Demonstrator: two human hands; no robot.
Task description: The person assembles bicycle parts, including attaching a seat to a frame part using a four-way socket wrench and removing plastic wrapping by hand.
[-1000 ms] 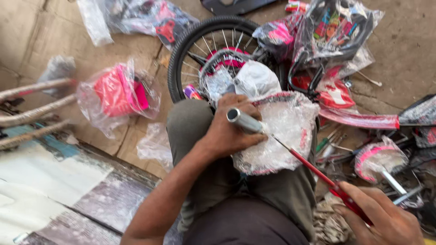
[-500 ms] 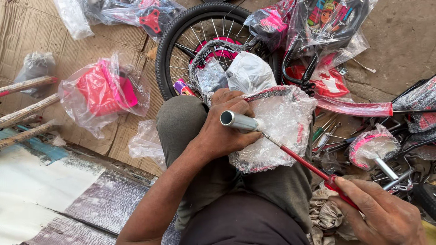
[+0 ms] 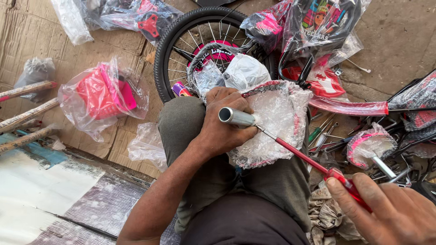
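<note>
The bike seat (image 3: pixel 277 124) is wrapped in bubbly clear plastic w/ a pink and black edge showing thru. It sits on the person's lap, on the knee. A shiny silver post (image 3: pixel 237 117) sticks out of it. The left hand (image 3: pixel 225 122) is curled tight around the post and presses the seat down. A long red screwdriver (image 3: pixel 313 163) runs from just beside that grip out to the right hand (image 3: pixel 395 213), which is closed on the red handle. The thin metal tip pokes in near the post. Just past the left hand is a black bike wheel (image 3: pixel 181 41) w/ spokes. Far off to the left side lies a pink basket (image 3: pixel 102 93) in a plastic bag, on cardboard (image 3: pixel 41 41).
</note>
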